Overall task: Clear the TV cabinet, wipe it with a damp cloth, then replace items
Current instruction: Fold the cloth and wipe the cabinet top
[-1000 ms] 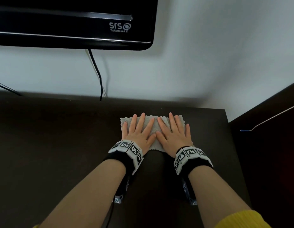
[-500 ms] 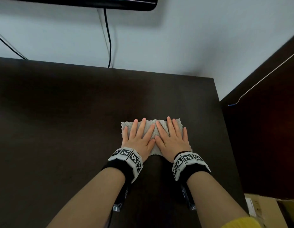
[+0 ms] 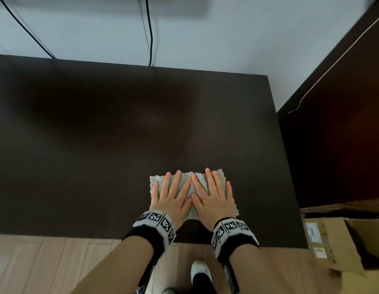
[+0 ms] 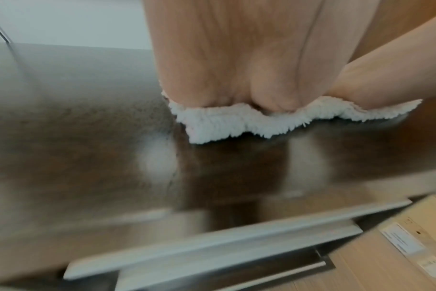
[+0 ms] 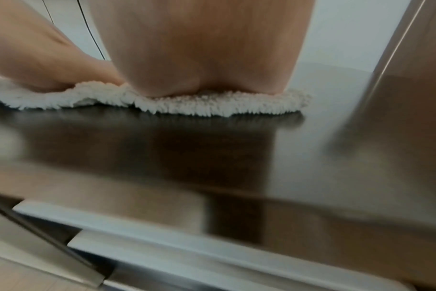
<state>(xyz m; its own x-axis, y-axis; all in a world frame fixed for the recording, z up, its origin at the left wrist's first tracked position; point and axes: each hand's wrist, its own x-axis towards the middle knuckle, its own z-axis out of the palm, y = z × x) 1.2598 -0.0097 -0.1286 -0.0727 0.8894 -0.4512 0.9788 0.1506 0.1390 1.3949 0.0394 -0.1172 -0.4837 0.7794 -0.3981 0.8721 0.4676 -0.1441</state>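
Observation:
A pale fluffy cloth (image 3: 191, 181) lies flat on the dark brown TV cabinet top (image 3: 99, 134), near its front right corner. My left hand (image 3: 170, 195) and right hand (image 3: 213, 197) press on it side by side, fingers straight and spread. In the left wrist view the cloth's (image 4: 227, 122) near edge shows under my palm (image 4: 224, 59). In the right wrist view the cloth's (image 5: 177, 102) fringe pokes out below my palm (image 5: 207, 49). The bare cabinet top shows nothing else on it.
Black cables (image 3: 150, 30) hang down the white wall behind the cabinet. A dark wooden unit (image 3: 343, 134) stands to the right. An open cardboard box (image 3: 337, 240) sits on the light wood floor (image 3: 46, 264) at the front right. My foot (image 3: 200, 270) is below the cabinet edge.
Both hands have dragged the cloth from the back of the cabinet toward its front edge. My view has tipped down, so the TV left the frame and the floor came in.

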